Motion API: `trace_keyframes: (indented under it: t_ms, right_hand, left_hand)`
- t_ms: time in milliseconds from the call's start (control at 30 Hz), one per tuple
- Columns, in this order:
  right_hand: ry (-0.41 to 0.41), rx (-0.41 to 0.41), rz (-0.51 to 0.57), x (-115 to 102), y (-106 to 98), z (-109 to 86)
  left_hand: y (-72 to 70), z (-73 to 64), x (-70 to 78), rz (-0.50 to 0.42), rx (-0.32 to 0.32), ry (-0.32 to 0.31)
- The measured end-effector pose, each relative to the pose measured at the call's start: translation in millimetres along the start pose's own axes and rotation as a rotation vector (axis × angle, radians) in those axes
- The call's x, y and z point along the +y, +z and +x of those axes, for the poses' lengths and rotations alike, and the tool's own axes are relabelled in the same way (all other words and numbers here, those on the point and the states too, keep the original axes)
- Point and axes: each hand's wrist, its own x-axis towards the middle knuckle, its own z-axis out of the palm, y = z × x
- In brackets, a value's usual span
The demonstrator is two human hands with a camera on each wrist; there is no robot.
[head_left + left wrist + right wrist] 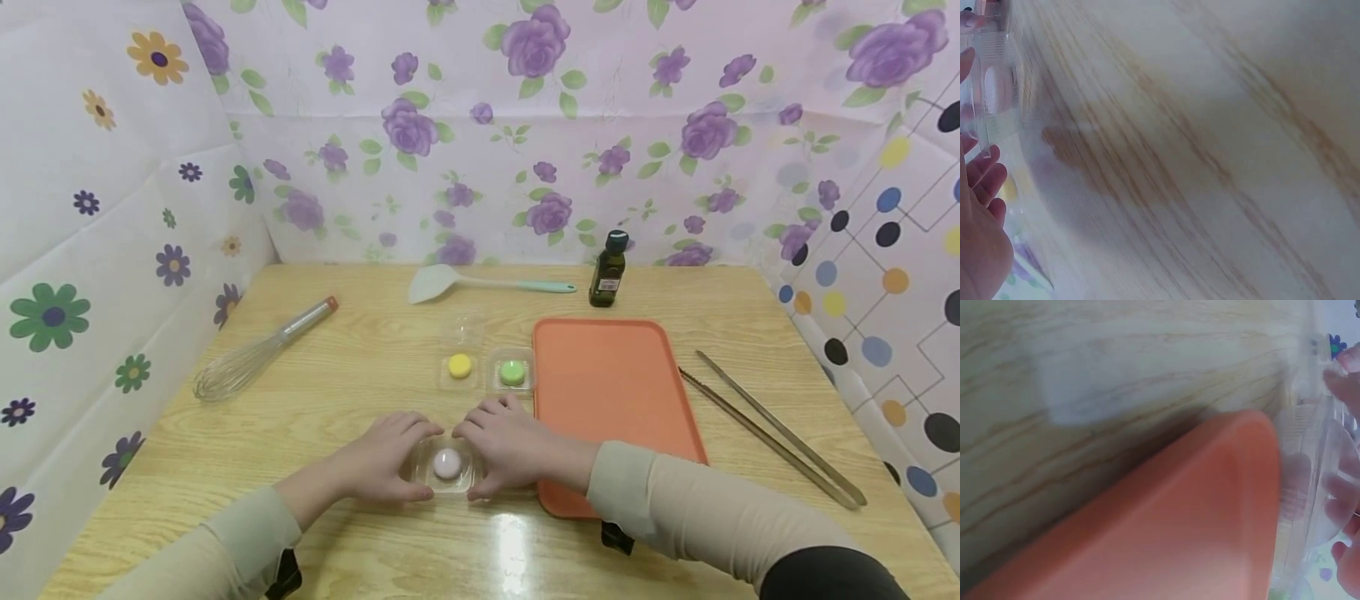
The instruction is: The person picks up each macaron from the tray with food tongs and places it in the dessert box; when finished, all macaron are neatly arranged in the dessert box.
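A small clear plastic box sits before me on the wooden table, with a pale pink macaron inside. My left hand grips its left side, thumb at the near corner and fingertips at the far edge. On the opposite side my right hand holds it the same way. In the right wrist view the box's clear lid shows beside the right fingers. Just beyond the hands are a yellow macaron in an open clear box and a green macaron in another clear box.
An orange tray lies under my right forearm. Metal tongs rest right of it, a whisk far left. A spatula and a dark bottle are at the back, before the flowered cloth wall.
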Motion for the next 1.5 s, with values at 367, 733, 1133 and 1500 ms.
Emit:
trace_keyframes:
  t_ms: [367,733,1133,1500]
  right_hand:
    - [0.067,-0.054,0.13,-0.7,0.0,0.7]
    - [0.084,-0.06,0.172,1.4,2.2,2.7]
    - [0.091,-0.08,0.179,-0.1,-0.1,3.1]
    - [0.089,-0.094,0.206,0.3,-0.7,4.3]
  left_hand:
    - [-2.0,0.3,-1.1,-0.045,0.043,0.012]
    - [1.0,1.0,1.2,-0.019,0.053,0.005]
    - [3.9,-0.8,5.2,0.079,0.094,0.002]
    - [4.6,-2.4,1.5,0.001,0.084,0.012]
